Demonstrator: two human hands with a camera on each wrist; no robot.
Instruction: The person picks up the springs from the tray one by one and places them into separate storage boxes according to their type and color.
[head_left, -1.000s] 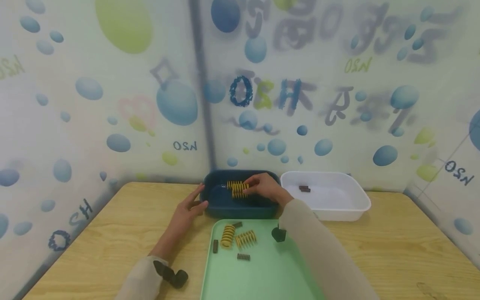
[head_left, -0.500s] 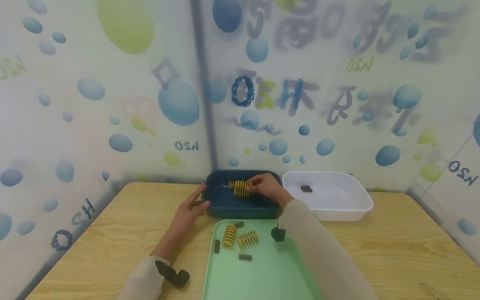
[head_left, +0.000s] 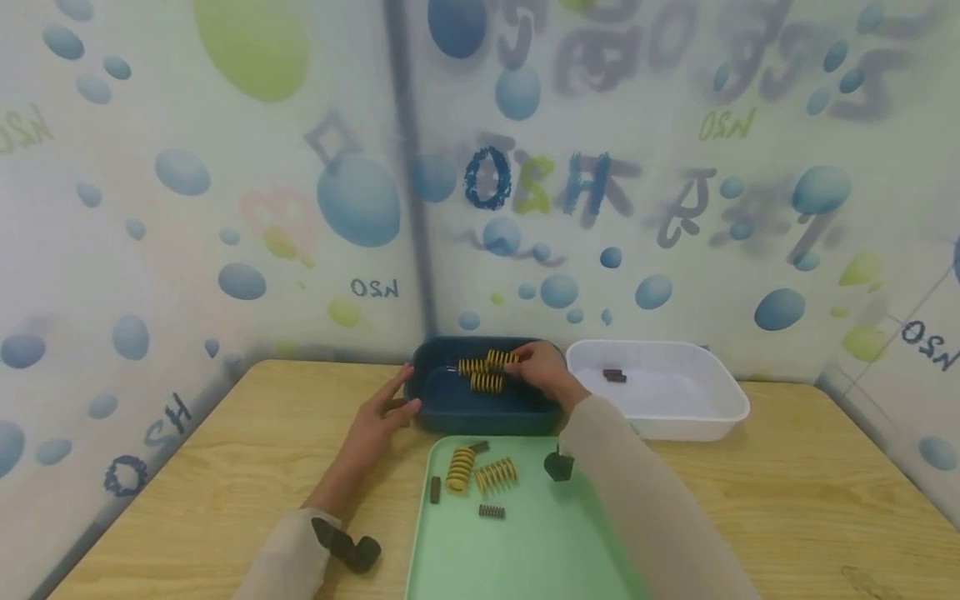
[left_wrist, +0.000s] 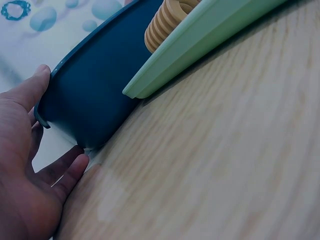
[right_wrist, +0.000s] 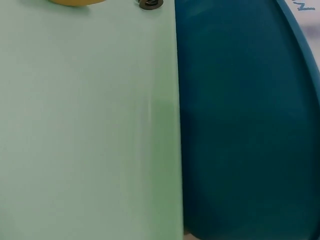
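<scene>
In the head view my right hand (head_left: pixel 543 368) reaches into the dark blue bin (head_left: pixel 487 422) and pinches a yellow coil spring (head_left: pixel 501 358) at its right end. Two more yellow springs lie in the bin, one spring (head_left: pixel 472 367) to the left and another spring (head_left: pixel 487 383) nearer the front. My left hand (head_left: pixel 377 419) touches the bin's left end with spread fingers; in the left wrist view its thumb (left_wrist: pixel 37 85) is at the rim and other fingers are lower down. The right wrist view shows the tray and bin wall, not the hand.
A light green tray (head_left: pixel 540 542) lies before the bin, bearing yellow springs (head_left: pixel 459 471) (head_left: pixel 497 476) and several small dark springs, one dark spring (head_left: pixel 492 512) nearest the front. To the right, a white bin (head_left: pixel 675 396) holds small dark springs (head_left: pixel 614 376). A patterned wall (head_left: pixel 600 167) stands behind.
My right hand has moved slightly right and back, shifting the pinched spring away from the front spring so that all three show apart. The left hand stays at the bin's end.
</scene>
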